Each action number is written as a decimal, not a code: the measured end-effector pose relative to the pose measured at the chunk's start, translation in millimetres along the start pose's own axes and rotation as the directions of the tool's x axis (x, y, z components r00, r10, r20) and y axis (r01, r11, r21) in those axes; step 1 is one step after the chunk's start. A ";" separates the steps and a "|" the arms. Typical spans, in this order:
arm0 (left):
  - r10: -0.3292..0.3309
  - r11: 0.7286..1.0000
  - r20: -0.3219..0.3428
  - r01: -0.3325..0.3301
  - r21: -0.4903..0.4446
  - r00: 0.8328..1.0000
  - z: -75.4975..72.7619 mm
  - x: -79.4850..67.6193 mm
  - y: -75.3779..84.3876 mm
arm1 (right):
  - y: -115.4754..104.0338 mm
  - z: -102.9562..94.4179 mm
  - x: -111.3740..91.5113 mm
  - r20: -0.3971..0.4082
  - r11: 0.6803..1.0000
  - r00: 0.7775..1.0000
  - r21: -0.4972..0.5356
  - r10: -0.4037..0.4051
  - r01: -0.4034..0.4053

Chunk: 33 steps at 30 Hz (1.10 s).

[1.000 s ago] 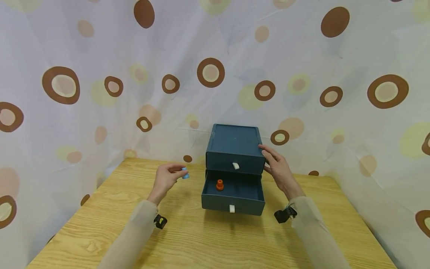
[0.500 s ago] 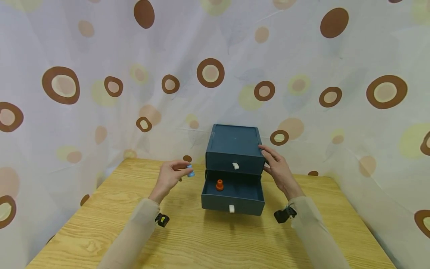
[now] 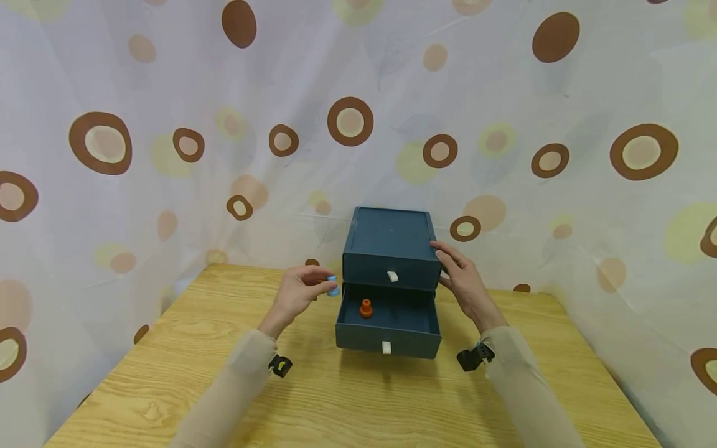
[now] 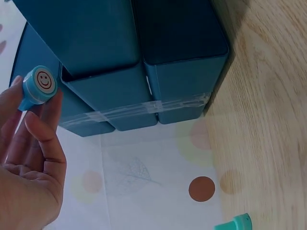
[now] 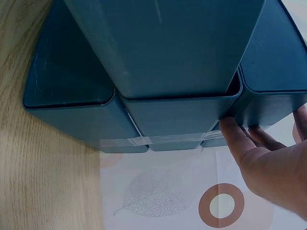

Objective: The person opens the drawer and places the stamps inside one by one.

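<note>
My left hand [image 3: 298,295] pinches a small light-blue toy stamp [image 3: 333,287] between thumb and fingers, just left of the pulled-out drawer. In the left wrist view, the stamp [image 4: 42,85] shows a red smiley face on its round end. An orange stamp [image 3: 366,309] stands inside the pulled-out drawer [image 3: 358,338], toward its left side. The dark-blue drawer cabinet [image 3: 392,233] has its top drawer pushed in. My right hand [image 3: 466,285] rests with extended fingers along the cabinet's right side, one fingertip at the top edge. The right wrist view shows these fingers [image 5: 236,136] against the side wall.
A green stamp [image 4: 235,224] lies on the wooden table [image 3: 185,348] left of the cabinet. White pull tabs [image 3: 386,348] stick out from the drawer fronts. Clear tape [image 4: 124,111] runs along the cabinet's side. A patterned curtain [image 3: 302,205] hangs behind the cabinet.
My left hand has moved right with the light-blue stamp, from over the table to right beside the drawer's left edge. The right hand, cabinet and orange stamp stay in place.
</note>
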<state>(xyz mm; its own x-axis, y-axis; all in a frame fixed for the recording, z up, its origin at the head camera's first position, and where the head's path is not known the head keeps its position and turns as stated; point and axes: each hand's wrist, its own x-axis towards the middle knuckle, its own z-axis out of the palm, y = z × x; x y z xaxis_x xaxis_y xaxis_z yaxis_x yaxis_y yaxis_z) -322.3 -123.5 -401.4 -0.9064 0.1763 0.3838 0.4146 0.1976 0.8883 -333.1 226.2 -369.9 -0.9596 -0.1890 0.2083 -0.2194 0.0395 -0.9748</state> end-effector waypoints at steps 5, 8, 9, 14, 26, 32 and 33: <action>0.051 0.998 0.038 -0.050 -0.037 0.998 9.8 1.3 4.0 | 1.2 -0.3 -0.1 -0.006 1.000 1.000 -0.007 -0.004 0.004; 0.071 0.997 0.053 -0.069 -0.035 0.996 16.8 3.0 5.9 | 1.3 -1.3 -0.1 -0.008 1.000 1.000 -0.011 -0.001 0.001; 0.074 0.997 0.054 -0.073 -0.029 0.996 18.8 3.5 6.1 | 1.2 -1.6 -0.1 -0.009 1.000 1.000 -0.011 -0.001 0.001; 0.077 0.997 0.065 -0.077 0.003 0.995 26.7 3.9 8.1 | 0.7 -0.3 0.7 -0.010 1.000 1.000 -0.003 0.007 -0.007; 0.110 0.993 0.134 -0.115 0.031 0.985 43.9 3.5 11.6 | 1.4 -0.4 2.0 -0.017 1.000 1.000 -0.014 0.016 -0.016; 0.142 0.985 0.163 -0.156 0.079 0.976 54.4 5.7 13.1 | 1.8 -0.3 1.8 -0.017 1.000 1.000 -0.013 0.013 -0.014; 0.151 0.982 0.165 -0.167 0.086 0.975 56.1 6.3 13.1 | 2.0 -0.2 1.7 -0.017 1.000 1.000 -0.012 0.013 -0.013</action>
<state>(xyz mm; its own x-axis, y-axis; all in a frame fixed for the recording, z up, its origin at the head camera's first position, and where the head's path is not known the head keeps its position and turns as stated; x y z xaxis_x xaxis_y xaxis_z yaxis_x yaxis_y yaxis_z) -318.0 -65.6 -401.4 -0.8073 0.3609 0.4670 0.5657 0.2474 0.7867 -335.2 226.1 -371.4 -0.9651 -0.1721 0.1974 -0.2093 0.0536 -0.9764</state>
